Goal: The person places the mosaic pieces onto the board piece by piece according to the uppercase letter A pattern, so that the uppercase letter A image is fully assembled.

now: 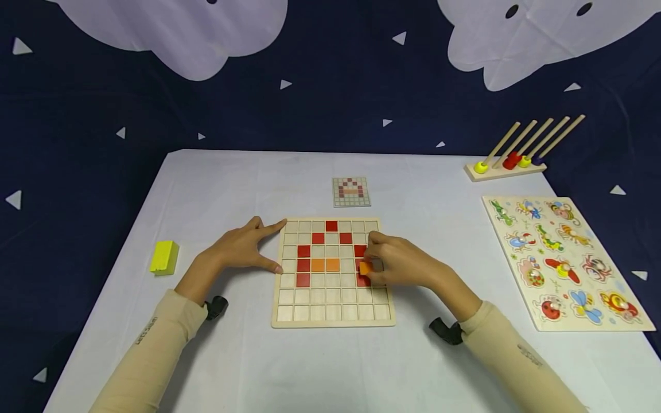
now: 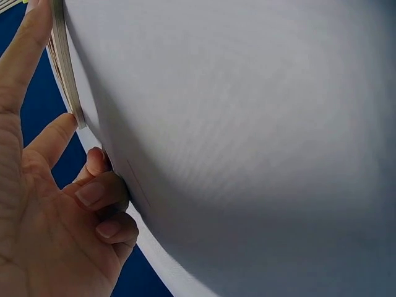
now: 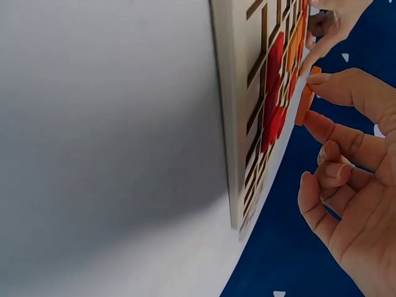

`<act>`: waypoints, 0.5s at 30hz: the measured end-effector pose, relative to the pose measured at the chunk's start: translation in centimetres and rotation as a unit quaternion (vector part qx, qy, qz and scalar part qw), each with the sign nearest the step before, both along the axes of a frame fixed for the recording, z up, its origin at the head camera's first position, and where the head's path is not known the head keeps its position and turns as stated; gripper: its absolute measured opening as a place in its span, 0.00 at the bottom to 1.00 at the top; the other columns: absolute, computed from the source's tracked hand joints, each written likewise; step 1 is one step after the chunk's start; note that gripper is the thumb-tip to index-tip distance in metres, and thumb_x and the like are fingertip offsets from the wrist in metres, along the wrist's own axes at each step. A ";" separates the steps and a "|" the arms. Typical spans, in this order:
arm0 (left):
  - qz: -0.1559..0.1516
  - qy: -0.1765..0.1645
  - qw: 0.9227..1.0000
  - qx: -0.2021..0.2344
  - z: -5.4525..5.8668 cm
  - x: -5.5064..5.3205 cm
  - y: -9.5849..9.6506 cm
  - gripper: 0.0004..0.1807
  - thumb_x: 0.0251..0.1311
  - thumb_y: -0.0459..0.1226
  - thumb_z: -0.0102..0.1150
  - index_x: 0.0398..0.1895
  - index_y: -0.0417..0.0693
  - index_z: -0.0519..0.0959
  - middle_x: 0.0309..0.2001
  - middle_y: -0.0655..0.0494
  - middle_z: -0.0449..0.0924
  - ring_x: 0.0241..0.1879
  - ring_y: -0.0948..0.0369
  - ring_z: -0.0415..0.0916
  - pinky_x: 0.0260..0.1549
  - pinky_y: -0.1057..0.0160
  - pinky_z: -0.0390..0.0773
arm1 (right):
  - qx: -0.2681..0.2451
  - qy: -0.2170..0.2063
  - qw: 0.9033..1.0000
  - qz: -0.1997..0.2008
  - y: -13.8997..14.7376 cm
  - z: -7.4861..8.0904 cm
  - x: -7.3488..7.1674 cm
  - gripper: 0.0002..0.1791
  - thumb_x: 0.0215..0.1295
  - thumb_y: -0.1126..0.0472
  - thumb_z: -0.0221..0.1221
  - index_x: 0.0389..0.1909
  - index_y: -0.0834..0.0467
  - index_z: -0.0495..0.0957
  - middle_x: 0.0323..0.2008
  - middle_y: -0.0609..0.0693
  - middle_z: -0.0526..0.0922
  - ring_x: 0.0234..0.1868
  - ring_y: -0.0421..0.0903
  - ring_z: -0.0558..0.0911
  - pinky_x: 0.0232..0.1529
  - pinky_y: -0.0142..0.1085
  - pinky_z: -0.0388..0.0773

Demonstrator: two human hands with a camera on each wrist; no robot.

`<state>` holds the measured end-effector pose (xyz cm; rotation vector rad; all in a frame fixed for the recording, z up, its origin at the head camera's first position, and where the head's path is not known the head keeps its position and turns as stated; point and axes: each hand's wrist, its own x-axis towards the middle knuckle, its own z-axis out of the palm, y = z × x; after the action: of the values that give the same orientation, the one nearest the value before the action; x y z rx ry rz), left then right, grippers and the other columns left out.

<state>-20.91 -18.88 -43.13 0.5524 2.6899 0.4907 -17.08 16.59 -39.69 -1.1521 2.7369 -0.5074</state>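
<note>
A wooden grid board (image 1: 333, 312) lies on the table, with red tiles (image 1: 303, 265) and two orange tiles (image 1: 325, 265) set in its squares. Between thumb and index finger, my right hand (image 1: 403, 261) pinches an orange square tile (image 1: 365, 268) above the board's right side. The right wrist view shows that tile (image 3: 307, 99) held on its edges, apart from the board. My left hand (image 1: 242, 246) touches the board's left edge with index finger and thumb spread straight; its other fingers are curled, as the left wrist view shows. Some squares under the right hand are hidden.
Behind the board lies a small pattern card (image 1: 351, 191) with a similar red design. A yellow block (image 1: 164, 257) sits at left. To the right are an insect puzzle board (image 1: 568, 264) and a peg stand (image 1: 508, 172) with beads.
</note>
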 end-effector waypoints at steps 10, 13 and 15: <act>0.002 -0.001 1.000 -0.001 -0.1 0.0 -0.1 0.65 0.33 0.68 0.74 0.78 0.60 0.57 0.41 0.50 0.65 0.29 0.58 0.62 0.29 0.63 0.65 | 0.028 0.021 0.999 0.011 -2.5 -0.3 -0.7 0.09 0.55 0.57 0.70 0.29 0.57 0.80 0.31 0.47 0.67 0.28 0.40 0.66 0.31 0.32 0.66; 0.003 -0.002 1.000 0.000 -0.1 0.0 0.0 0.65 0.33 0.69 0.74 0.78 0.61 0.57 0.41 0.51 0.65 0.29 0.58 0.62 0.29 0.63 0.65 | 0.035 0.016 0.999 0.006 -3.1 -0.3 -0.8 0.09 0.54 0.58 0.71 0.28 0.57 0.80 0.32 0.47 0.68 0.29 0.41 0.67 0.31 0.32 0.66; 0.003 -0.001 1.000 0.001 -0.1 0.0 0.0 0.65 0.32 0.69 0.74 0.78 0.60 0.57 0.41 0.51 0.65 0.29 0.58 0.62 0.29 0.62 0.65 | 0.042 0.014 0.999 0.002 -3.3 -0.4 -0.9 0.09 0.54 0.58 0.71 0.28 0.57 0.80 0.32 0.47 0.69 0.29 0.41 0.68 0.31 0.32 0.66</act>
<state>-20.89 -18.87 -43.26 0.5455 2.6903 0.4959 -17.99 13.25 -40.05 -1.1534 2.7508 -0.3749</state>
